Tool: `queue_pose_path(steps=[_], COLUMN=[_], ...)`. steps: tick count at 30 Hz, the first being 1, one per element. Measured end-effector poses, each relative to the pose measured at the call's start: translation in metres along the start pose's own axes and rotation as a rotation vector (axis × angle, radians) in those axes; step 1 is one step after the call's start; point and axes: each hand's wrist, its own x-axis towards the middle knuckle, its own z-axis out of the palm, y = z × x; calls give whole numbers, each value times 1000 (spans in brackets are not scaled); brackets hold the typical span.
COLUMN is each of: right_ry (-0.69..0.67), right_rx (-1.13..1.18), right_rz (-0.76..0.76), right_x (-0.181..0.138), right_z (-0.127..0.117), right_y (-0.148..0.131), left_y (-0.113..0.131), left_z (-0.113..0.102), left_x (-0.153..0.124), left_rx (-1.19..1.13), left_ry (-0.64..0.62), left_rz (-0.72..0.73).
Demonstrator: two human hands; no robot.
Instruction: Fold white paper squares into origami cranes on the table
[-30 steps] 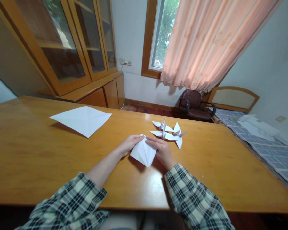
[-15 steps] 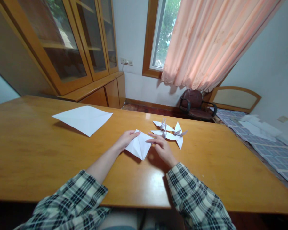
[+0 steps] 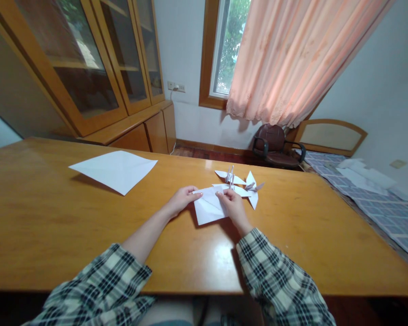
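A folded sheet of white paper (image 3: 209, 209), roughly square and creased, is held between both hands above the table. My left hand (image 3: 183, 200) pinches its upper left corner, thumb on top. At its right side my right hand (image 3: 231, 203) grips the edge between thumb and fingers. Just behind the right hand sit several white paper cranes: one at the back (image 3: 240, 179), one at the right (image 3: 253, 188), and one nearest (image 3: 243, 192), partly covered by the folded paper and the hand.
A larger creased white sheet (image 3: 117, 170) lies on the wooden table (image 3: 88, 235) to the left, its corners lifted a little. Beyond the table stand a glass-doored cabinet (image 3: 122, 108) and a brown armchair (image 3: 272, 142). A bed (image 3: 363, 190) is at the right.
The paper has gone from a diamond-like position to a squarer one, with its surface looking different. My right hand has closed from extended fingers to a grip on the paper's right side.
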Motion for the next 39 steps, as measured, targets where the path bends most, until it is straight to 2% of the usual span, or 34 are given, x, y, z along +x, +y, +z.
queue_pose_path(steps=[2, 4, 7, 9, 13, 17, 20, 23, 25, 29, 31, 35, 39], right_ry=[19, -46, -156, -196, -123, -23, -129, -275, -256, -129, -102, -77, -101], right_rx=[-42, -71, -129, -153, -85, 118, 234, 255, 251, 218, 185, 172, 179], right_rz=[-24, -17, 1, 7, -2, 90, 198, 235, 213, 138, 100, 42, 58], right_x=[2, 3, 4, 4, 8, 10, 5, -2, -4, -4, -4, -5, -7], right_z=[-6, -11, -14, -15, -18, -18, -12, -4, -1, -2, -4, -4, -2], right_y=[-4, -7, -9, -8, -7, -11, -14, -15, -14, -14, -16, -19, -13], left_y=[2, 4, 6, 6, 2, -4, -6, -5, -4, -5, -5, -7, -9], left_z=[-1, -1, 2, 5, 7, 1, 2, 14, 24, 35, 35, 34, 37], left_x=[-4, -8, -14, -15, -11, -4, -5, -12, -16, -18, -16, -12, -14], left_rx=[22, 56, 142, 198, 205, 223, 273, 312, 311, 189, 118, 37, 22], left_ry=[-118, -227, -356, -378, -263, 7, 210, 311, 299, 132, 87, 63, 51], left_rz=[-96, -167, -185, -157, -65, 109, 229, 275, 271, 211, 176, 123, 118])
